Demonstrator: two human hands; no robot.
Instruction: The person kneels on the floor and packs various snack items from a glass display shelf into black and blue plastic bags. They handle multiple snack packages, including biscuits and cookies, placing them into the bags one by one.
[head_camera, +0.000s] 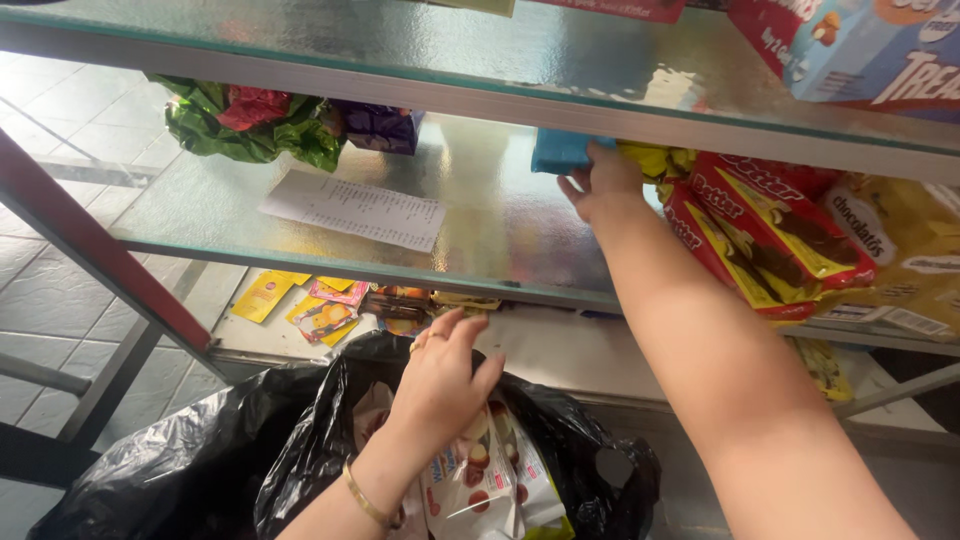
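Note:
My right hand (603, 185) reaches onto the middle glass shelf (480, 215) and grips a blue packet (560, 152) next to red and yellow snack packets (760, 235). My left hand (445, 375) hovers over a black plastic bag (200, 460) below, fingers spread, touching the white snack packets (475, 470) that stick out of it. A gold bracelet sits on that wrist.
A printed paper list (355, 208) lies on the glass shelf. Green and purple wrapped sweets (270, 125) sit at the shelf's back left. Small yellow sachets (300, 300) lie on the lower shelf. Boxes (860, 45) stand on the upper shelf. A red frame post (90, 250) runs at left.

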